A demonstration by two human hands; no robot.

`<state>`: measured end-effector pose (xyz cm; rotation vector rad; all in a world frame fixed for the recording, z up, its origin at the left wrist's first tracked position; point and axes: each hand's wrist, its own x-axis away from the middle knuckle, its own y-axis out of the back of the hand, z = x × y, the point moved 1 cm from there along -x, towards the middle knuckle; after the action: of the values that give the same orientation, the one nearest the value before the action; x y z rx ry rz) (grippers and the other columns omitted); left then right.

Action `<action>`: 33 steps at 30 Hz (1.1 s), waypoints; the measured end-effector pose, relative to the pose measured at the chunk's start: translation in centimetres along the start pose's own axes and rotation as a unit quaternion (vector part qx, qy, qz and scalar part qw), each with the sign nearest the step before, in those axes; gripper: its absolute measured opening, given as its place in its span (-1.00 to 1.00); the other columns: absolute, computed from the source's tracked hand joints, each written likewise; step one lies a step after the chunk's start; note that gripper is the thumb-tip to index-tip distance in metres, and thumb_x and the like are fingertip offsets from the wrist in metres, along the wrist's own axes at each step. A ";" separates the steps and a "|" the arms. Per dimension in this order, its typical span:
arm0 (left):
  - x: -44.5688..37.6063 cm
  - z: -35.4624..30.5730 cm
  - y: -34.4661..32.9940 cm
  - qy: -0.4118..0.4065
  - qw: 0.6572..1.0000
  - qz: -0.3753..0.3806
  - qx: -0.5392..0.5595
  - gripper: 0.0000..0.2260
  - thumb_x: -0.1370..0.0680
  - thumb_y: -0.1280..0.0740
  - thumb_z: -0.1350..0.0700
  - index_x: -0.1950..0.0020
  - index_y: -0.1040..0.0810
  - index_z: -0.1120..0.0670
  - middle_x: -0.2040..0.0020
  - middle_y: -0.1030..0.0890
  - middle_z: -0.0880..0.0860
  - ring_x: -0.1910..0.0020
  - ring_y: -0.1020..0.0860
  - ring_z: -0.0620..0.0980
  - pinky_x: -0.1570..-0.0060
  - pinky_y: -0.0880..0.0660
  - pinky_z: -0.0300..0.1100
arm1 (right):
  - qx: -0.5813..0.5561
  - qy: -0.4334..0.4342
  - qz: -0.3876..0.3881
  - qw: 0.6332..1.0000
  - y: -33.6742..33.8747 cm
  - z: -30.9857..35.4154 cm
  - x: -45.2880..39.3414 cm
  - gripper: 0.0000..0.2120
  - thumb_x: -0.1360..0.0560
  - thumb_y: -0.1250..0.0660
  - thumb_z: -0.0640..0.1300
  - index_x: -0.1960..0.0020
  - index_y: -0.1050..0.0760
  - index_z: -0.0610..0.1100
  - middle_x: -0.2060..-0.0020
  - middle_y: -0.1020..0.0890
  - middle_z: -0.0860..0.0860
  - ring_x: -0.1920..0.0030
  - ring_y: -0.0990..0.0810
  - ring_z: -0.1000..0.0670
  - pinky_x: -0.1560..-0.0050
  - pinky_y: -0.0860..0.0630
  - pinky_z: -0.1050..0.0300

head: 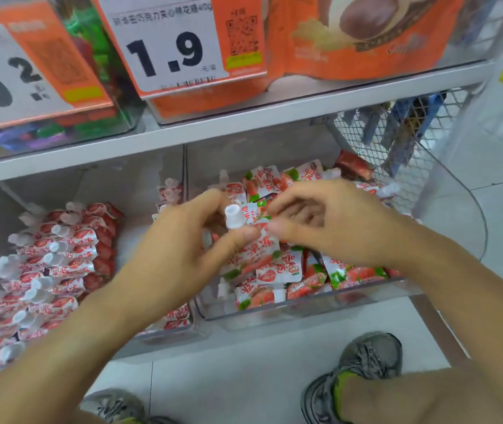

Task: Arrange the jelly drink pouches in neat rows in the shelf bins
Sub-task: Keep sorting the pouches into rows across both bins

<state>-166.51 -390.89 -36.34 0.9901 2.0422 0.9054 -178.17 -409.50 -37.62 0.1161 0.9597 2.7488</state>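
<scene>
Red-and-white strawberry jelly pouches with white caps fill two clear bins on the lower shelf. In the left bin the pouches lie stacked in rows. The right bin holds a loose jumble of pouches. Above that jumble my left hand grips one pouch near its white cap. My right hand pinches the same pouch from the right side.
An upper shelf carries clear bins of sweets with orange price tags. A wire mesh basket hangs at the right. My shoes stand on the white tiled floor below.
</scene>
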 end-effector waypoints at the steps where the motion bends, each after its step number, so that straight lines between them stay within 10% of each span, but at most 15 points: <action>1: 0.3 0.4 -0.3 0.011 1.000 -0.014 0.002 -0.69 -0.45 -0.32 -0.26 0.15 -0.52 -0.02 0.29 -0.61 -0.15 0.21 -0.58 -0.20 0.24 -0.45 -0.34 | -0.042 -0.011 0.066 0.997 -0.9 0.3 -0.2 -0.58 -0.37 -0.48 0.22 -0.17 -0.56 0.12 0.03 -0.65 0.14 0.09 -0.68 0.13 0.02 -0.63 0.12; 7: 1.5 2.9 -1.5 -0.095 0.986 0.090 -0.106 -0.68 -0.45 -0.26 -0.30 0.14 -0.57 -0.06 0.31 -0.52 -0.17 0.20 -0.46 -0.07 0.00 -0.37 -0.26 | 0.032 -0.011 0.180 0.983 -2.9 -0.9 -2.1 -0.73 -0.40 -0.56 0.02 -0.06 -0.62 0.03 0.15 -0.68 0.14 0.15 -0.66 0.18 0.06 -0.64 0.09; 18: 3.1 2.8 -0.7 -0.158 0.964 0.175 -0.120 -0.79 -0.58 -0.28 -0.16 0.06 -0.63 -0.10 0.17 -0.63 -0.17 0.06 -0.56 -0.09 -0.37 -0.24 0.02 | 0.312 0.087 0.251 0.912 -4.6 -2.4 -3.9 -0.29 -0.25 -0.59 0.18 -0.35 -0.48 0.13 -0.15 -0.50 0.14 -0.16 -0.39 0.09 -0.13 -0.43 0.03; 24: 3.1 3.0 -1.0 -0.151 0.968 0.164 -0.120 -0.75 -0.61 -0.23 -0.13 0.04 -0.64 -0.04 0.16 -0.64 -0.15 0.08 -0.57 -0.04 -0.39 -0.23 -0.01 | 0.239 0.079 0.181 0.951 -1.6 -2.8 -2.5 -0.66 -0.51 -0.40 0.06 -0.28 -0.55 0.20 -0.17 -0.59 0.26 -0.18 -0.48 0.25 -0.21 -0.43 0.22; 29: 2.8 3.0 -1.2 -0.152 0.974 0.139 -0.095 -0.76 -0.61 -0.22 -0.08 0.02 -0.63 -0.01 0.08 -0.64 -0.13 0.06 -0.59 -0.04 -0.34 -0.29 0.02 | 0.127 0.052 0.006 0.991 0.2 -1.6 -1.3 -0.73 -0.58 -0.17 0.15 -0.07 -0.54 0.03 0.33 -0.61 0.06 0.31 -0.56 0.07 0.31 -0.44 0.13; 33: 2.8 2.0 -1.1 -0.121 0.990 0.068 -0.031 -0.81 -0.59 -0.28 0.02 -0.05 -0.61 0.08 -0.27 -0.50 0.04 -0.19 -0.50 0.05 -0.21 -0.39 -0.04 | 0.073 0.056 -0.015 0.996 -0.9 0.3 -0.5 -0.80 -0.61 -0.25 0.06 -0.19 -0.53 0.08 0.09 -0.67 0.10 0.10 -0.64 0.10 0.10 -0.53 0.03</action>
<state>-166.67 -388.51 -39.07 1.1570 1.7508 0.8677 -177.45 -408.79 -37.98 -0.0286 1.1830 2.6798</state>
